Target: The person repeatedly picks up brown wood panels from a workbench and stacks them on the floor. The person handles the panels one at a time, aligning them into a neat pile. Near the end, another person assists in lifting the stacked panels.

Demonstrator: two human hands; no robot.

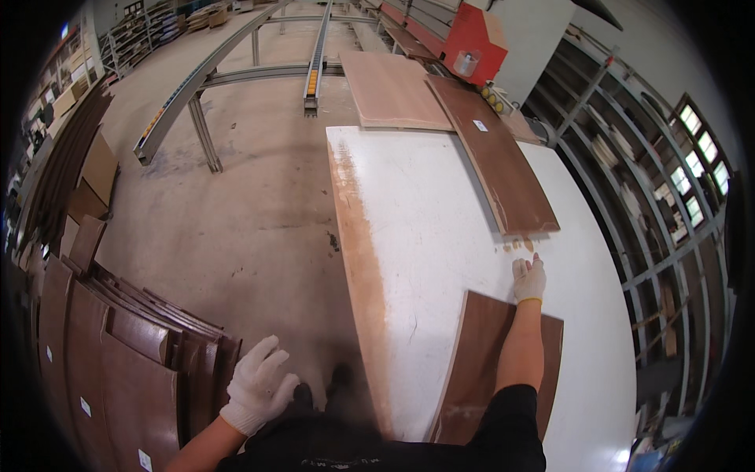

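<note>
My right hand (528, 280), in a white knit glove with a bare fingertip showing, reaches over a white tabletop (425, 236). Its fingers are loosely bent with a gap between them, and I see nothing in them. Just beyond them is the near end of a long brown board (503, 165) with a small white label. A second brown board (487, 354) lies under my right forearm. Low on the left, my gloved left hand (259, 385) hangs with its fingers spread, holding nothing. Beside it stands a stack of dark brown panels (134, 354), some with white labels.
A pinkish-brown panel (397, 90) lies at the table's far end, near a red machine housing (476, 43). Metal roller rails (313, 71) stand on the floor ahead. Grey shelving (613, 157) runs along the right. More dark panels (63, 157) lean at the far left.
</note>
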